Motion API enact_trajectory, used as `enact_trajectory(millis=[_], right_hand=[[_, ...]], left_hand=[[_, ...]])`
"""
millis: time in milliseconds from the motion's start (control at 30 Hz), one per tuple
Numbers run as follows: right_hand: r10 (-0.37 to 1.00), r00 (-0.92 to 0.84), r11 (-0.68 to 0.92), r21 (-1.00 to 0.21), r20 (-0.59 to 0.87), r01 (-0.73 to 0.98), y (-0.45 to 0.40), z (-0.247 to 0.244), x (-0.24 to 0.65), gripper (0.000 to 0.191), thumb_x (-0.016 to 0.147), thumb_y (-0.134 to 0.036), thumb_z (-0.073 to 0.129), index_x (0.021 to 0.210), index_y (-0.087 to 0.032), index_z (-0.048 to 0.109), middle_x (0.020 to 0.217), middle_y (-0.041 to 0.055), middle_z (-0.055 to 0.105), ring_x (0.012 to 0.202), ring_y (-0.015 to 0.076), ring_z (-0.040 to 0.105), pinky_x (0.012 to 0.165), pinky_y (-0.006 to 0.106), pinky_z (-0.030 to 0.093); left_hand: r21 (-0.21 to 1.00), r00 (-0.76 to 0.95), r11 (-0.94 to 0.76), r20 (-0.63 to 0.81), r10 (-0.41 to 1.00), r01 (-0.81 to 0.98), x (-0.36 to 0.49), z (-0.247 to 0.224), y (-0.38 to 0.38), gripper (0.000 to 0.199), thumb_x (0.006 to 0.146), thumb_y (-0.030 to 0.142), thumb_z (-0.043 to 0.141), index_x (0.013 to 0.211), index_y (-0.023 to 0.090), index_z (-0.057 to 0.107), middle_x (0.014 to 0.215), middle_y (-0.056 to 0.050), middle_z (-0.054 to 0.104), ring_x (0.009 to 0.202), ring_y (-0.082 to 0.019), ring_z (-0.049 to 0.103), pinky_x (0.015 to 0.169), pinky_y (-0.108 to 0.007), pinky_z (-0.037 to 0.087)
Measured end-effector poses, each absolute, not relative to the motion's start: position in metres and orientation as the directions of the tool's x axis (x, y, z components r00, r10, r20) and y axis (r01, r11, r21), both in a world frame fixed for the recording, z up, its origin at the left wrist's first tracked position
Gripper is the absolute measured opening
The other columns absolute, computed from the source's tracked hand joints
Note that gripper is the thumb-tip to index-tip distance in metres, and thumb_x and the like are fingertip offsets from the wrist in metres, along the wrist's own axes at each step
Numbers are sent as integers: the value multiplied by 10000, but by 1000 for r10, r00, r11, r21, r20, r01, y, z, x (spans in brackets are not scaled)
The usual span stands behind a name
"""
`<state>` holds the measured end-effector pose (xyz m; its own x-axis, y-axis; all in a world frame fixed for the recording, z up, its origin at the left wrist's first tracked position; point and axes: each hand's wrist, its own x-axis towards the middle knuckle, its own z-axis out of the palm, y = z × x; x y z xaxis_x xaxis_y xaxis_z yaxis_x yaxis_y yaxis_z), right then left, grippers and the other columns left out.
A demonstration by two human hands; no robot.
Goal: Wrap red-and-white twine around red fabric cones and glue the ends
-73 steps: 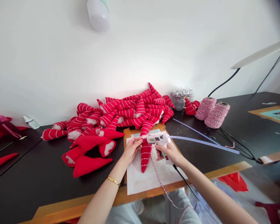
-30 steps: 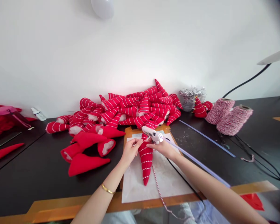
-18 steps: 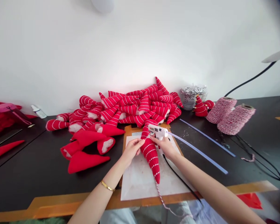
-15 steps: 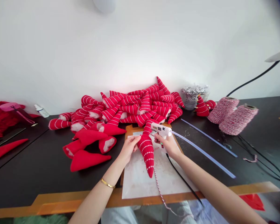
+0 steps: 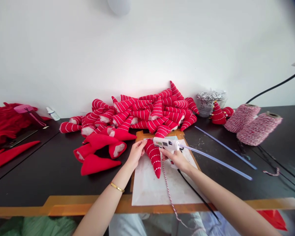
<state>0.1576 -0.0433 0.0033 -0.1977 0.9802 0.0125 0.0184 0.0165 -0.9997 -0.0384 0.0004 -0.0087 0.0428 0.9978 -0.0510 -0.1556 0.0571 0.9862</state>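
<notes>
A red stuffed cone (image 5: 153, 156) wound with red-and-white twine points its tip toward me over a white sheet (image 5: 147, 193). My left hand (image 5: 137, 152) pinches the cone's wide end from the left. My right hand (image 5: 174, 158) is wrapped round a white glue gun (image 5: 166, 143), whose nozzle end lies over the cone's wide end. A long clear glue stick (image 5: 216, 161) sticks out of the gun's back. The loose twine (image 5: 167, 190) hangs from the cone over the table's front edge. Where the nozzle meets the cone is too small to tell.
Behind lies a pile of twine-wound cones (image 5: 140, 113); plain red cones (image 5: 98, 164) are front left of it. Two twine spools (image 5: 259, 128), a tinsel tub (image 5: 206, 101) and a spare glue stick (image 5: 226, 147) are right. A black cord (image 5: 196, 191) crosses the front edge.
The glue gun has turned flatter and moved over the cone's wide end. The cone's tip has shifted slightly up in view. The whole view has shifted, with the table's items now further right.
</notes>
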Motion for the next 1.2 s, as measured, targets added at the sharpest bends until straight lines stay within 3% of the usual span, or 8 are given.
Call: enact_trajectory(millis=[300, 1200], right_hand=[[979, -201, 24, -1000, 26, -13, -41, -7, 157, 428, 715, -617, 756, 835, -233, 608, 641, -11, 582, 577, 168, 554, 606, 350, 528], [981, -193, 7, -988, -23, 154, -47, 12, 158, 442, 765, -612, 684, 611, -239, 502, 542, -1, 549, 537, 163, 526, 604, 325, 507]], left_hand=[[987, 49, 52, -46, 998, -150, -39, -8, 0, 443, 683, 562, 811, 691, 151, 646, 521, 69, 436, 419, -42, 325, 426, -226, 187], [978, 55, 59, -49, 997, -201, -38, -7, 1, 415, 656, 521, 822, 746, 141, 680, 548, 61, 495, 417, -41, 345, 427, -220, 213]])
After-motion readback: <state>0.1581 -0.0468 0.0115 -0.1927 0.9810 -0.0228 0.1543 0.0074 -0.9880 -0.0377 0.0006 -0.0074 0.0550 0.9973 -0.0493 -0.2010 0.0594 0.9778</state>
